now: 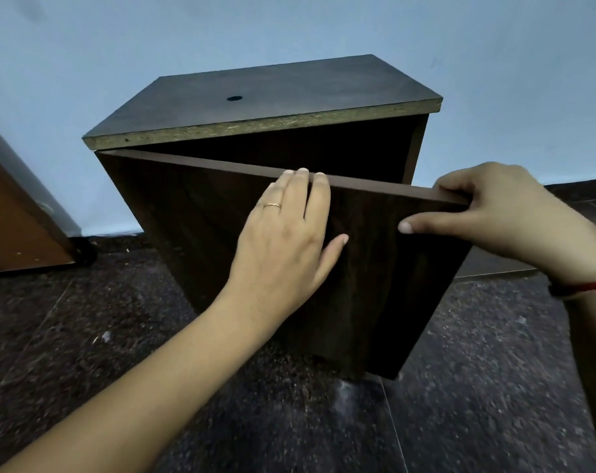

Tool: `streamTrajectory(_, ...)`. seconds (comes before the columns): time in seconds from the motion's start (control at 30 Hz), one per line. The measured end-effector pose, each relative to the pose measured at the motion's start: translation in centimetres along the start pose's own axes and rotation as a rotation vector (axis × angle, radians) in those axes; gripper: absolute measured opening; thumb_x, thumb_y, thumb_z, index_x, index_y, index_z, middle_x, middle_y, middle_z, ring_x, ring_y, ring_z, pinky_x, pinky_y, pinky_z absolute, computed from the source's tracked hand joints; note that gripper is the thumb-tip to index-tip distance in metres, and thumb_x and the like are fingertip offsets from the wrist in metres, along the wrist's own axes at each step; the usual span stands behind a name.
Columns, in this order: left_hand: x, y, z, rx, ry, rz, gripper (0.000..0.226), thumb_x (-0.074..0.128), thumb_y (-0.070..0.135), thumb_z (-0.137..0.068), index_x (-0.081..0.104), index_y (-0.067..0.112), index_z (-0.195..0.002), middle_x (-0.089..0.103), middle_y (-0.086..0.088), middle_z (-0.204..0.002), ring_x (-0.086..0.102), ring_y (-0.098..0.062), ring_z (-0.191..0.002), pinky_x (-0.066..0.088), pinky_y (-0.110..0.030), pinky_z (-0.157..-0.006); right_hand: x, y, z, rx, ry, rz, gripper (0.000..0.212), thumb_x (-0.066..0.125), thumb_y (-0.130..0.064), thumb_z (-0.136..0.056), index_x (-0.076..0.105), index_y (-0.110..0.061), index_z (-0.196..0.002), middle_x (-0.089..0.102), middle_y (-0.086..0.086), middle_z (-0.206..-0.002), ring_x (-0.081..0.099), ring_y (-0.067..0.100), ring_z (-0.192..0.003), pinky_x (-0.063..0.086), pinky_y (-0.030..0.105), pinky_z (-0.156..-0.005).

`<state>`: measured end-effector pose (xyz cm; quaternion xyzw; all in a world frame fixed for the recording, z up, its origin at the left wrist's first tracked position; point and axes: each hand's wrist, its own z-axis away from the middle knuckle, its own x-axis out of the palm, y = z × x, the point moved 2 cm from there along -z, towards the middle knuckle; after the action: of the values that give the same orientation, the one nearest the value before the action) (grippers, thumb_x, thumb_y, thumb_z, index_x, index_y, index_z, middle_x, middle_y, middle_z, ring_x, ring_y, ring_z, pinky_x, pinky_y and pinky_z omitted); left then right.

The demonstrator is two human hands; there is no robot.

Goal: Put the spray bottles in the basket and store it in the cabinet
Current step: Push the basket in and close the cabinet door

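Observation:
A small dark wooden cabinet point(265, 93) stands on the floor against a pale blue wall. Its door point(194, 213), hinged on the left, hangs partly open with its free edge swung toward me. My left hand point(282, 240) lies flat on the door's front, fingertips curled over its top edge. At the door's top right corner, my right hand point(504, 216) pinches the panel, thumb on the front and fingers behind. The inside of the cabinet is dark and hidden. No spray bottle or basket is in view.
The floor point(477, 387) is dark speckled stone tile. Another brown piece of furniture point(13, 227) on small wheels stands at the left edge. A round hole point(234, 98) pierces the cabinet's top.

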<state>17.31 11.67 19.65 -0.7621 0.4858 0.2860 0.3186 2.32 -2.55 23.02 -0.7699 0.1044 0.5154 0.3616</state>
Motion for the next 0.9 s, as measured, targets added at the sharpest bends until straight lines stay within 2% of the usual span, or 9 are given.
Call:
streamTrajectory(0.07, 1.5, 0.0, -0.7, 0.015, -0.02, -0.027, 0.07, 0.06, 0.044, -0.084, 0.043, -0.003, -0.133, 0.051, -0.023, -0.13, 0.048, -0.036, -0.124, 0.038, -0.042, -0.105, 0.7, 1.9, -0.7, 0.084, 0.194, -0.127, 0.043, 0.078, -0.056, -0.056, 0.063, -0.016, -0.064, 0.059, -0.002, -0.056, 0.054, 0.015, -0.06, 0.035, 0.027, -0.052)
streamTrajectory(0.13, 3.0, 0.1, -1.3, 0.009, -0.042, -0.066, 0.078, 0.058, 0.046, -0.084, 0.034, -0.003, -0.14, 0.044, -0.024, -0.139, 0.04, -0.036, -0.131, 0.03, -0.044, -0.11, 1.8, 3.5, -1.5, 0.144, 0.378, -0.25, 0.044, 0.081, -0.051, -0.056, 0.059, -0.016, -0.071, 0.059, -0.007, -0.064, 0.054, 0.003, -0.062, 0.038, 0.014, -0.052)
streamTrajectory(0.27, 6.0, -0.8, -2.6, -0.019, -0.044, -0.107, 0.086, 0.051, 0.051, -0.086, 0.015, 0.002, -0.147, 0.024, -0.018, -0.153, 0.021, -0.031, -0.142, 0.017, -0.047, -0.114, 4.4, 5.1, -3.5, 0.18, 0.577, -0.453, 0.035, 0.081, -0.031, -0.068, 0.064, -0.015, -0.095, 0.061, -0.012, -0.077, 0.055, -0.01, -0.067, 0.038, -0.004, -0.058)
streamTrajectory(0.33, 7.2, -1.4, -3.2, -0.017, -0.034, -0.142, 0.087, 0.048, 0.052, -0.087, 0.011, 0.003, -0.148, 0.018, -0.016, -0.155, 0.016, -0.029, -0.143, 0.016, -0.05, -0.113, 5.6, 5.4, -4.9, 0.174, 0.603, -0.511, 0.041, 0.076, -0.026, -0.074, 0.063, -0.014, -0.11, 0.067, -0.002, -0.1, 0.061, 0.003, -0.089, 0.047, 0.005, -0.078)
streamTrajectory(0.37, 7.7, -1.6, -3.4, -0.013, -0.034, -0.158, 0.088, 0.047, 0.053, -0.086, 0.009, 0.003, -0.149, 0.015, -0.016, -0.156, 0.013, -0.029, -0.144, 0.015, -0.051, -0.113, 6.0, 5.5, -5.7, 0.179, 0.609, -0.522, 0.042, 0.074, -0.026, -0.076, 0.061, -0.015, -0.114, 0.066, 0.003, -0.109, 0.061, 0.013, -0.099, 0.051, 0.02, -0.088)
streamTrajectory(0.4, 8.3, -1.7, -3.6, -0.01, -0.041, -0.175, 0.09, 0.047, 0.053, -0.086, 0.006, 0.004, -0.149, 0.011, -0.016, -0.157, 0.01, -0.029, -0.145, 0.013, -0.052, -0.113, 6.3, 5.6, -6.4, 0.188, 0.612, -0.529, 0.043, 0.072, -0.026, -0.077, 0.06, -0.015, -0.116, 0.064, 0.006, -0.114, 0.06, 0.02, -0.106, 0.05, 0.033, -0.095)
streamTrajectory(0.47, 9.3, -1.9, -3.8, -0.008, -0.069, -0.214, 0.093, 0.046, 0.055, -0.085, 0.0, 0.005, -0.149, 0.003, -0.015, -0.158, 0.003, -0.029, -0.145, 0.009, -0.054, -0.113, 6.8, 5.5, -7.6, 0.21, 0.623, -0.548, 0.044, 0.067, -0.026, -0.079, 0.058, -0.015, -0.12, 0.062, 0.009, -0.118, 0.058, 0.023, -0.111, 0.047, 0.043, -0.098)
streamTrajectory(0.67, 11.0, -4.1, -4.5, -0.013, -0.086, -0.319, 0.101, 0.052, 0.055, -0.081, -0.01, 0.012, -0.149, -0.004, -0.014, -0.158, -0.004, -0.029, -0.145, 0.005, -0.056, -0.112, 8.3, 4.5, -9.7, 0.223, 0.688, -0.684, 0.059, 0.063, -0.022, -0.083, 0.044, -0.016, -0.138, 0.054, 0.004, -0.135, 0.052, 0.019, -0.124, 0.04, 0.038, -0.107)
streamTrajectory(0.9, 11.5, -5.3, -4.8, 0.017, -0.098, -0.358, 0.101, 0.053, 0.052, -0.081, -0.013, 0.014, -0.148, -0.007, -0.011, -0.158, -0.006, -0.027, -0.145, 0.003, -0.055, -0.112, 9.3, 4.4, -10.7, 0.199, 0.71, -0.723, 0.059, 0.061, -0.019, -0.085, 0.04, -0.016, -0.14, 0.053, 0.002, -0.138, 0.049, 0.016, -0.128, 0.037, 0.033, -0.11)
